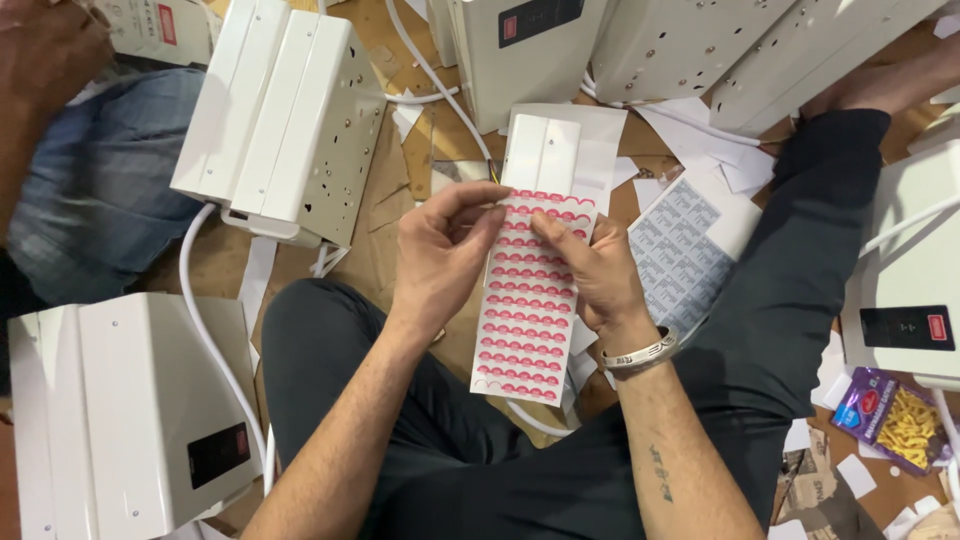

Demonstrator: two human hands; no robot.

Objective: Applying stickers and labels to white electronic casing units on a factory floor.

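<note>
sticker sheet (pixel 527 300): light, floppy, hold by edges | left hand (pixel 440 255) and right hand (pixel 592 272) both pinched on its top | white boxes around

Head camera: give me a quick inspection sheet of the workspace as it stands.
Surface: brown cardboard floor, mostly covered.
Job's things: sticker sheet with rows of red-pink labels, held upright over the lap; some labels at the bottom edge are gone.
Clutter: white paper scraps; grey label sheet on the floor; purple snack packet at lower right.
Hands: left hand and right hand both pinch the sheet near its top.
Cables: white cable curves along the lower-left unit; another runs under the sheet.
Surroundings: white boxy units ring the seated person; another person's hand at top left.
</note>
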